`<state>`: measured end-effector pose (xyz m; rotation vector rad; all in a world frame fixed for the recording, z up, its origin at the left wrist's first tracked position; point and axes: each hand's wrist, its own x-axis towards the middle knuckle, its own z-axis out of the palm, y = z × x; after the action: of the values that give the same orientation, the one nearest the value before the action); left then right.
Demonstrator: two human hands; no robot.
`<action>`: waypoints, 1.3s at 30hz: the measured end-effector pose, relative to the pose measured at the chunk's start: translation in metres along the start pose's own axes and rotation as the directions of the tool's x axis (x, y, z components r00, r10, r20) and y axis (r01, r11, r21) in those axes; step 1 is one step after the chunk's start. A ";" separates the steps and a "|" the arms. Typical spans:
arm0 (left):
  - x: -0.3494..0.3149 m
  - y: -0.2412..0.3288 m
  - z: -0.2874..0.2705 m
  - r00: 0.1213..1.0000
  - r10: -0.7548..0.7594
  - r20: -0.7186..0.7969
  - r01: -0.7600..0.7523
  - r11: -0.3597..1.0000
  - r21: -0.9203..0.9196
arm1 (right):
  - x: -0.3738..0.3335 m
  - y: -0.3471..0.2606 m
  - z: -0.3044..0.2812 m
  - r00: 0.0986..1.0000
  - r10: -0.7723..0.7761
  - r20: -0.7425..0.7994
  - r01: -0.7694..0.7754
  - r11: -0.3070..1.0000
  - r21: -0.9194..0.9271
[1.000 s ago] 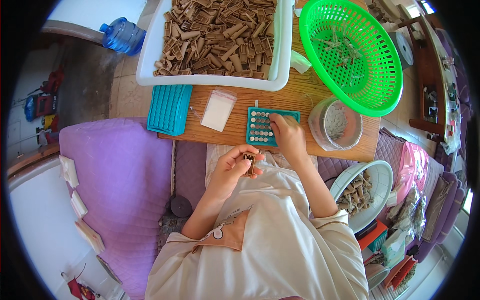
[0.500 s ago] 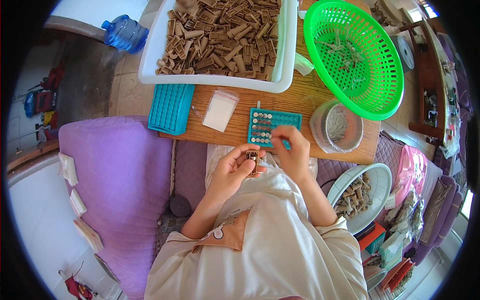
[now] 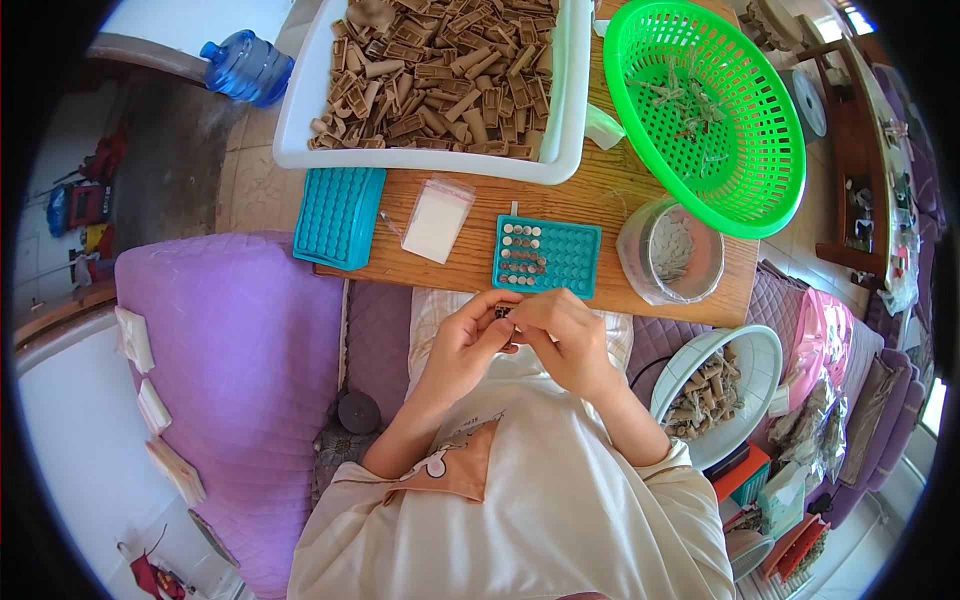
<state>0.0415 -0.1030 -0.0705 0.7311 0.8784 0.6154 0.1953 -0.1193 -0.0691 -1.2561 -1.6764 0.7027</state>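
My left hand [image 3: 462,338] is closed around a small brown plastic casing [image 3: 503,312], held above my lap just short of the table edge. A dark inside shows in the casing; my fingers cover much of it. My right hand [image 3: 566,338] is pinched against the casing's near right side. Whatever its fingertips hold is hidden. Beyond both hands lies a teal tray [image 3: 573,262] with round pockets. Silver button cells [image 3: 521,243] sit in rows in its left part; pockets on its right hold none.
A white tub [image 3: 430,160] of brown casings stands at the back. Teal trays [image 3: 340,220] are stacked at left beside a white packet [image 3: 438,222]. At right are a green basket [image 3: 783,150], a clear-lined tub [image 3: 640,262] and a pale basin [image 3: 735,440] of brown pieces.
My right hand has come from the teal tray back toward me and now meets the casing in my left hand. The left hand has stayed nearly in place.
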 end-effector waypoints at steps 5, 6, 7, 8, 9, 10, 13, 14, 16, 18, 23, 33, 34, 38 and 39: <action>-0.004 0.008 -0.010 1.000 0.019 -0.016 -0.019 1.000 0.013 | -0.004 0.040 -0.002 0.899 0.414 -0.146 -0.377 0.899 0.224; -0.004 0.010 -0.013 0.999 0.022 -0.029 -0.021 0.999 0.027 | 0.000 0.045 -0.002 0.899 0.412 -0.146 -0.376 0.899 0.224; -0.004 0.010 -0.014 0.999 0.025 -0.043 -0.023 0.999 0.041 | 0.003 0.050 -0.003 0.896 0.429 -0.118 -0.420 0.903 0.095; -0.003 0.010 -0.014 0.999 0.025 -0.044 -0.023 0.999 0.041 | 0.005 0.054 -0.002 0.889 0.449 -0.092 -0.453 0.891 -0.037; -0.002 0.010 -0.015 0.999 0.021 -0.032 -0.020 0.999 0.029 | 0.004 0.059 0.002 0.889 0.448 -0.092 -0.453 0.891 -0.037; -0.002 0.009 -0.014 1.000 0.016 -0.020 -0.015 1.000 0.016 | 0.002 0.065 0.007 0.914 0.398 -0.077 -0.405 0.902 -0.149; -0.002 0.007 -0.011 1.000 -0.002 0.001 0.002 1.000 0.004 | -0.001 0.074 0.015 0.952 0.300 -0.052 -0.300 0.896 -0.326; -0.002 0.006 -0.011 1.000 -0.003 -0.001 0.003 1.000 0.004 | -0.001 0.075 0.016 0.967 0.251 -0.044 -0.248 0.886 -0.392; -0.001 0.005 -0.011 1.000 -0.022 0.017 0.022 0.999 -0.027 | 0.002 0.072 0.018 0.969 0.246 -0.037 -0.239 0.882 -0.405; -0.002 0.007 -0.010 1.000 -0.025 0.013 0.025 0.999 -0.021 | 0.004 0.070 0.017 0.970 0.240 -0.031 -0.231 0.878 -0.419; -0.002 0.012 -0.004 1.000 -0.030 -0.009 0.030 0.999 -0.017 | 0.005 0.041 0.007 0.918 0.341 -0.201 -0.344 0.939 0.021; 0.002 0.004 0.002 1.000 0.003 0.030 -0.003 1.000 -0.005 | -0.003 0.000 0.011 0.981 -0.040 -0.191 0.034 0.999 -0.037; 0.002 0.004 0.002 1.000 -0.012 0.023 0.011 1.000 0.014 | -0.003 0.000 0.010 0.981 -0.042 -0.190 0.035 0.999 -0.037; 0.002 0.003 0.001 0.999 -0.035 0.002 0.035 0.997 0.073 | -0.004 0.001 0.006 0.996 0.004 -0.093 -0.004 1.000 -0.008; 0.002 0.001 0.000 0.999 -0.037 0.001 0.037 0.995 0.092 | -0.004 0.001 0.005 0.998 0.018 -0.061 -0.018 1.000 -0.002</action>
<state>0.0424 -0.1015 -0.0708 0.7969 0.9203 0.5434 0.1919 -0.1224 -0.0738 -1.2836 -1.6182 0.6666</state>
